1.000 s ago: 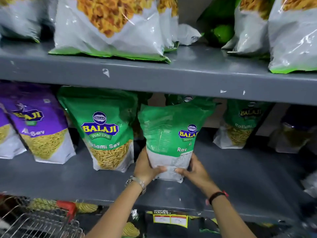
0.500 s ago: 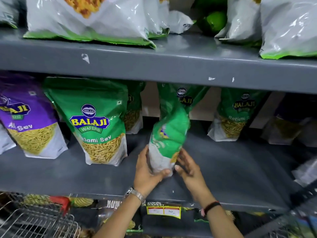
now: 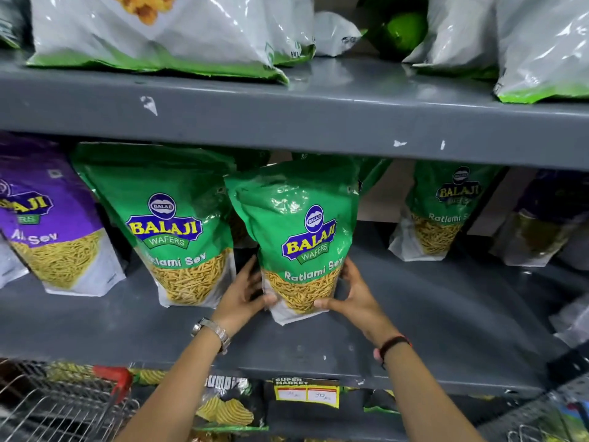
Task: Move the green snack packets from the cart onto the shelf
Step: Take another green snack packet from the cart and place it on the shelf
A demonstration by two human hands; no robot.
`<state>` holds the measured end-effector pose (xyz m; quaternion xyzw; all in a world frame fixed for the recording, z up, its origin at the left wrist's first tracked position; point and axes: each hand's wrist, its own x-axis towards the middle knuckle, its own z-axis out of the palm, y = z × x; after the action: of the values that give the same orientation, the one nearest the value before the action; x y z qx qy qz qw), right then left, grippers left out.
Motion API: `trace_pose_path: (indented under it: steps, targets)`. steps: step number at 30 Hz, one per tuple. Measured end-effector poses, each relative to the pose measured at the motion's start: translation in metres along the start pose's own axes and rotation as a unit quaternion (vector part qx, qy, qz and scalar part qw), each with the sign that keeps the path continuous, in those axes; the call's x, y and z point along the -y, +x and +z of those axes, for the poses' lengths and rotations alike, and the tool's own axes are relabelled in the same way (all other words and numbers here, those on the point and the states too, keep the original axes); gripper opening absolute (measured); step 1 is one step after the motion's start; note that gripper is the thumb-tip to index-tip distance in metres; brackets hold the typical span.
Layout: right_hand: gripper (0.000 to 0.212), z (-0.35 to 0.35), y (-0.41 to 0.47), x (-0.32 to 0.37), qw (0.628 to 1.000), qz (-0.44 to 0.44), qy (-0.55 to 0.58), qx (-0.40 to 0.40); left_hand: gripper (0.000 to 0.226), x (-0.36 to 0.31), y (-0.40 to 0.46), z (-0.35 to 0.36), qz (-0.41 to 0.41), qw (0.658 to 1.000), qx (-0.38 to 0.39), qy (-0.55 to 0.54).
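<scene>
On the middle grey shelf (image 3: 430, 314), a green snack packet (image 3: 299, 237) stands with its printed face toward the camera, its long axis close to vertical and its top leaning slightly to the far side under the upper shelf edge (image 3: 287, 122). Both hands cup its lower part: the left hand (image 3: 245, 295) presses the packet's left edge with the thumb across the white base, and the right hand (image 3: 353, 295) mirrors it on the right edge, thumb on the front. Each hand is closed on the packet rather than spread free. The base appears to rest on the shelf, though the hands hide part of the contact. Just left, almost touching, stands a matching green packet (image 3: 172, 224); farther left is a purple packet (image 3: 54, 224), and another green one (image 3: 436, 212) sits well apart to the right, farther back. The wire cart (image 3: 57, 406) shows at the near left corner. Judged from this, placing is nearly done: the coming move is a release, with the hands drawing straight back toward the near side, and neither hand is nearer than the other.
</scene>
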<state>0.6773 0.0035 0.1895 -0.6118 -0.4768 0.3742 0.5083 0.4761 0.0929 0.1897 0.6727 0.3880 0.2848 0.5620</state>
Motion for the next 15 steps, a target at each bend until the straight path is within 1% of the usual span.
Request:
trace_pose_path:
  steps: [2,5,8,9,11,12,13,14,15]
  targets:
    - [0.084,0.009,-0.004,-0.003,0.998,-0.015,0.007,-0.06,0.094,0.0,-0.003,0.007,0.002,1.0,-0.002,-0.023]
    - [0.087,0.024,-0.013,-0.003,0.991,-0.029,-0.007,-0.132,0.12,-0.005,-0.004,0.019,0.02,0.999,-0.026,0.021]
    - [0.089,0.031,-0.018,0.002,0.985,-0.028,-0.061,-0.159,0.125,-0.013,-0.005,0.022,0.041,0.998,-0.041,0.03]
    - [0.092,0.031,-0.02,0.003,0.985,-0.025,-0.069,-0.158,0.121,-0.012,-0.007,0.023,0.042,0.998,-0.038,0.024]
    - [0.101,0.031,-0.026,0.004,0.985,-0.027,-0.068,-0.154,0.099,-0.01,-0.011,0.026,0.048,0.997,-0.052,0.025]
    - [0.104,0.032,-0.031,0.003,0.983,-0.027,-0.069,-0.165,0.091,-0.008,-0.013,0.028,0.056,0.996,-0.071,0.025]
    - [0.104,0.036,-0.039,0.003,0.978,-0.028,-0.074,-0.191,0.086,-0.007,-0.016,0.03,0.066,0.993,-0.095,0.024]
    - [0.099,0.04,-0.047,0.001,0.969,-0.036,-0.074,-0.232,0.083,-0.005,-0.019,0.031,0.071,0.99,-0.117,0.028]
    - [0.089,0.046,-0.056,-0.001,0.958,-0.059,-0.071,-0.273,0.079,-0.004,-0.023,0.03,0.076,0.986,-0.141,0.04]
